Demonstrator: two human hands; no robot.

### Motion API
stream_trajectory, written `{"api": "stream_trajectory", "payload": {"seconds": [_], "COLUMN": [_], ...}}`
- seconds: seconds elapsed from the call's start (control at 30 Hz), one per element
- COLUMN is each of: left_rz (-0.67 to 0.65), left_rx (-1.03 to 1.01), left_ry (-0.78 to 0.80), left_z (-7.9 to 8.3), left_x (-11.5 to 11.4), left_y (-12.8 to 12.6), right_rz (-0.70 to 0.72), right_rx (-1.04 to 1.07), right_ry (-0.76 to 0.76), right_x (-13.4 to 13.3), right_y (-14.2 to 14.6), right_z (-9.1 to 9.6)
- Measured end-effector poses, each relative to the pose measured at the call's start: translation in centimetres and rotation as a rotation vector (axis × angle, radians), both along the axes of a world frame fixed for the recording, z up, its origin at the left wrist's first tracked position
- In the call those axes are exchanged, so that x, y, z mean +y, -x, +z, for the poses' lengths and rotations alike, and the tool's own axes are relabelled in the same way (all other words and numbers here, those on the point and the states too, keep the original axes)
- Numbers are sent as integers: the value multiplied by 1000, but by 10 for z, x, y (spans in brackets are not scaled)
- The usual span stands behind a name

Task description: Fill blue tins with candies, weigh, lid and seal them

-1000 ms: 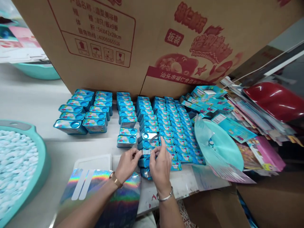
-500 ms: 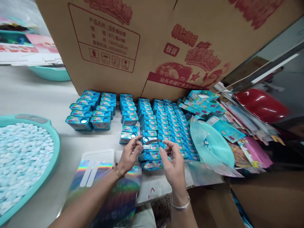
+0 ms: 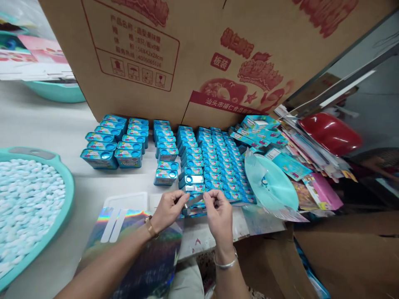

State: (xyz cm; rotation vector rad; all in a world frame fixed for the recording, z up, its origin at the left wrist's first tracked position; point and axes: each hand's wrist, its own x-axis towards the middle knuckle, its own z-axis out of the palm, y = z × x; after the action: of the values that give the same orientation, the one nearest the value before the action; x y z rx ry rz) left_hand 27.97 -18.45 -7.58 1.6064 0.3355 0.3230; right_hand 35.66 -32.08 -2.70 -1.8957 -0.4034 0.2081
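Observation:
A short, thin see-through strip point(image 3: 194, 201), which looks like clear tape, is stretched between my two hands. My left hand point(image 3: 168, 209) pinches one end between thumb and fingers. The other end is pinched by my right hand point(image 3: 220, 216). Both hands are over the near end of a row of small blue tins point(image 3: 190, 171) printed with lettering. Part of the nearest tin is hidden behind the strip and fingers. Just left of that row, a pair of blue tins point(image 3: 166, 177) stands slightly apart.
More blue tins point(image 3: 99, 158) stand in rows before a large cardboard carton point(image 3: 140, 97). At left is a turquoise basin point(image 3: 69, 187) of pale blue and white pieces. A shiny rainbow sheet point(image 3: 134, 257) lies in front. Right are a turquoise bowl point(image 3: 285, 187) and a red dish point(image 3: 333, 135).
Both hands have come lower and nearer to me, with the strip still between them and now seen flatter. The whole view has shifted slightly.

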Motion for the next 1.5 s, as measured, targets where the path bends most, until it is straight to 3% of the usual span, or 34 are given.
{"api": "stream_trajectory", "payload": {"seconds": [0.17,0.43,0.57,0.73,0.93,1.17,1.37,1.5], "left_rz": [-36,-52,-68,-172,-198,-223,-227,-266], "left_rx": [20,111,126,187,231,243,200,213], "left_ry": [82,80,20,-242,-382,-398,-221,-248], "left_z": [-7,-6,-10,-12,-7,-15,-27,-34], "left_x": [5,4,11,24,33,34,26,28], "left_y": [5,1,0,-1,-5,-9,-7,-6], "right_rz": [-41,3,-57,-57,-74,-65,-72,-73], "right_rx": [38,47,-90,-404,-516,-509,-481,-458], "right_ry": [-38,-32,140,415,545,547,511,451], "right_x": [3,5,1,0,4,4,1,1], "right_y": [0,-3,-3,-2,-4,-6,-7,-8], "right_z": [-12,-12,-23,-33,-35,-43,-47,-48]}}
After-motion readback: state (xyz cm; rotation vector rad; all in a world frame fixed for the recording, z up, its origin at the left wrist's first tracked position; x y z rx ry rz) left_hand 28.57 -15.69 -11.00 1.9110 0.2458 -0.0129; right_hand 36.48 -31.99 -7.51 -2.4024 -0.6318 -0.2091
